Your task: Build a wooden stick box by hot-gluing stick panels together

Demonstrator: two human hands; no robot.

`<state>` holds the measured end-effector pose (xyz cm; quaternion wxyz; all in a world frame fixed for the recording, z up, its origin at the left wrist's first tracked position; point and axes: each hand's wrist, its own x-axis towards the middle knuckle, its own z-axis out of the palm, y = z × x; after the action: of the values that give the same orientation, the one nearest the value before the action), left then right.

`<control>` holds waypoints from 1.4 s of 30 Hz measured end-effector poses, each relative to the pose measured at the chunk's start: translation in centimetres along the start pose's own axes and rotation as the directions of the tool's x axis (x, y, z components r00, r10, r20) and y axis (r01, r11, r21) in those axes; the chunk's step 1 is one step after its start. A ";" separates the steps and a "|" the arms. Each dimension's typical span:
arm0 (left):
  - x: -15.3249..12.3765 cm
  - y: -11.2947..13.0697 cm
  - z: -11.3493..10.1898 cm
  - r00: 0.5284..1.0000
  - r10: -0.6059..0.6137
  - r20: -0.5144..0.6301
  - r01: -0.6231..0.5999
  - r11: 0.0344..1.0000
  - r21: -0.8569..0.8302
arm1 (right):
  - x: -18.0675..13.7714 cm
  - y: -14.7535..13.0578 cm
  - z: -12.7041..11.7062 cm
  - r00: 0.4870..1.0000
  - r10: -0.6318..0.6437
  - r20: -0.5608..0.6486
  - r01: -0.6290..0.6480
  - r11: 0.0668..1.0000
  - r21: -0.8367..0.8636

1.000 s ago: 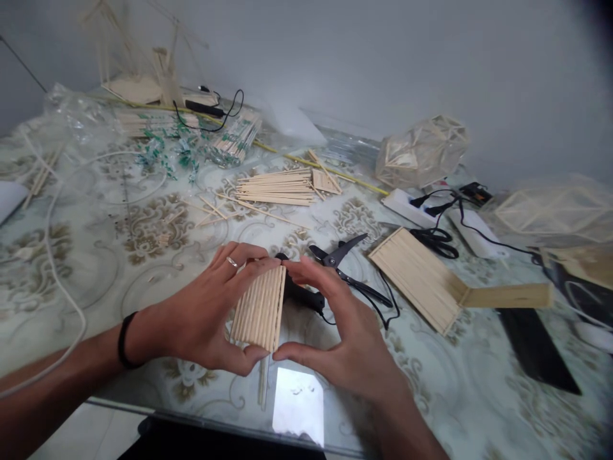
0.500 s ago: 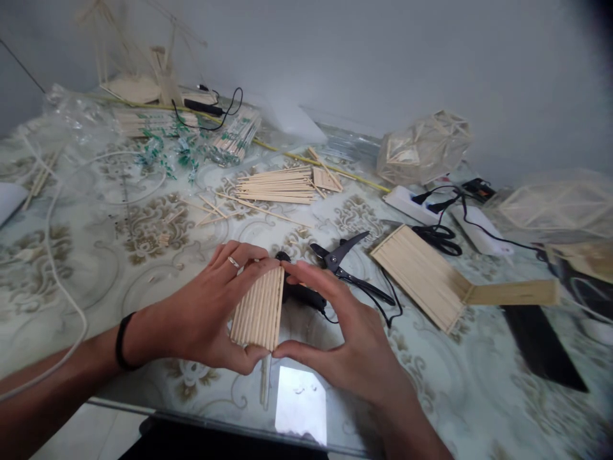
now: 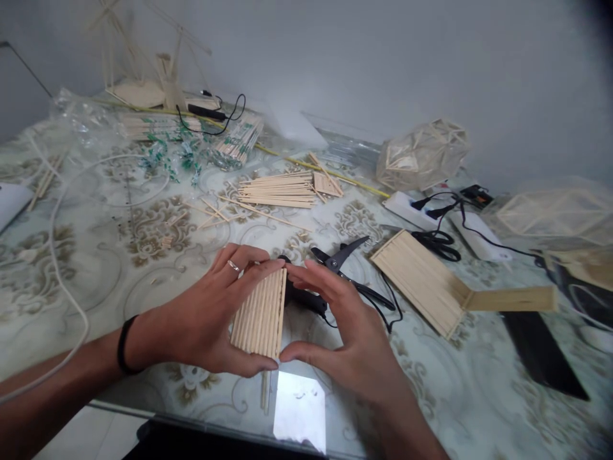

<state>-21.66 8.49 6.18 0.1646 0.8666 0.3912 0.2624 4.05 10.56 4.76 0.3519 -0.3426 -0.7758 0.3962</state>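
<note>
A small panel of side-by-side wooden sticks [image 3: 258, 313] is tilted above the table. My left hand [image 3: 205, 313] wraps around its left side, fingers along the top edge and thumb below. My right hand [image 3: 349, 326] spans its right side, the thumb at the lower right corner and the fingertips by the upper right corner. Behind the panel lies a black tool with a cable [image 3: 309, 300], partly hidden, perhaps a glue gun. Dark-handled cutters [image 3: 342, 259] rest beside it with their jaws apart. To the right is a larger stick panel [image 3: 419, 281] with a narrow strip attached.
Loose sticks [image 3: 278, 190] lie mid-table, with wrapped stick bundles [image 3: 239, 140] and plastic behind them. A power strip [image 3: 412, 209] with plugged cables and pale stick frames [image 3: 424, 153] stand at the back right. A white cable [image 3: 55, 236] crosses my left forearm. A black flat piece [image 3: 546, 351] lies right.
The panel stays between my hands, shifted very slightly. My right fingertips have drawn back a little from its upper corner, and my left thumb reaches further along the bottom edge.
</note>
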 end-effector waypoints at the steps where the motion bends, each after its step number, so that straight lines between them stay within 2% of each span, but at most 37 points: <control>1: 0.0 0.1 0.0 1.000 0.003 -0.005 -0.003 1.000 -0.001 | 0.0 -0.1 0.1 1.000 -0.006 -0.005 0.006 1.000 0.000; 11: 0.3 0.6 -0.3 1.000 -0.015 -0.027 0.014 1.000 -0.021 | -0.1 0.0 0.6 1.000 0.014 -0.019 -0.014 0.999 0.029; 18: 0.2 0.5 -0.2 0.999 -0.007 -0.037 0.005 0.999 -0.051 | 0.0 -0.2 0.8 0.999 -0.033 -0.020 0.033 0.999 -0.006; 24: 0.0 0.0 0.0 0.998 -0.042 -0.037 0.039 0.996 -0.075 | 0.3 -0.3 -0.1 1.000 -0.023 0.007 0.024 0.999 -0.025; 29: 0.1 -0.6 -0.5 0.994 -0.101 -0.051 0.097 0.992 -0.082 | 1.1 1.1 -1.5 0.994 0.056 -0.097 -0.083 0.952 -0.296; 32: 0.2 -0.8 -0.9 0.990 -0.122 -0.066 0.118 0.991 -0.070 | 1.4 2.3 -1.5 0.985 0.170 0.009 -0.152 0.904 -0.401; 35: 0.3 -1.0 -1.1 0.989 -0.124 -0.075 0.118 0.990 -0.075 | 1.4 3.2 -0.8 0.974 0.207 0.090 -0.146 0.882 -0.448; 42: 0.1 -1.6 -0.9 0.984 -0.130 -0.121 0.115 0.986 -0.123 | 1.5 3.8 0.6 0.983 0.174 0.058 -0.115 0.829 -0.548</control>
<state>-23.06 9.65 6.16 0.2049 0.8111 0.4376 0.3295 3.72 13.31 1.63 0.1685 -0.4644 -0.8453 0.2036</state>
